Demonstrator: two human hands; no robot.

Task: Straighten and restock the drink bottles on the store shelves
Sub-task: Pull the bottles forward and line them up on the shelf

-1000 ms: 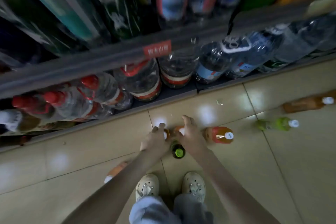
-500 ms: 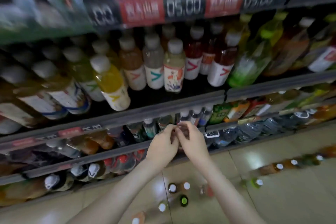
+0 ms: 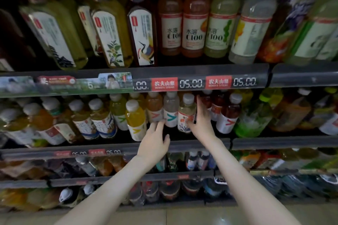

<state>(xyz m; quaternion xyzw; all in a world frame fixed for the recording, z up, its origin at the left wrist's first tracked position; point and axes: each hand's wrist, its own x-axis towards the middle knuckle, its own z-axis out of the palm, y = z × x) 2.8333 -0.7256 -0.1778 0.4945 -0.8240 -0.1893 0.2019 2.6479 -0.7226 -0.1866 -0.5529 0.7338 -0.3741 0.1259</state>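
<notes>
Currently, head view only. Both your hands are up at the second shelf (image 3: 201, 143), the one below the red price tags (image 3: 164, 84).

Right hand (image 3: 201, 121): spread wide, palm against the right side of the pale bottle with the floral label (image 3: 185, 113), thumb at its lower label. Not closed round it; a dark red bottle (image 3: 229, 115) stands just beside the back of that hand.

Left hand (image 3: 155, 142): loosely spread, holding nothing, fingertips (image 3: 161, 121) at the base of the clear bottle with the teal mark (image 3: 171, 110). A yellow bottle (image 3: 136, 120) stands forward of the row, just left of that hand, and looks tilted.

Judgement: step in hand is squaring up this front row, not restocking yet.

To do it well:
- Press low on the bottles, near the label, not at the caps; these look tall and top-heavy.
- Use your right palm as a stop while the left nudges neighbours against it.
- Turn labels to face out.
- Bring the yellow bottle upright and into line.
- Keep your right hand's back from knocking the dark red bottle.
</notes>
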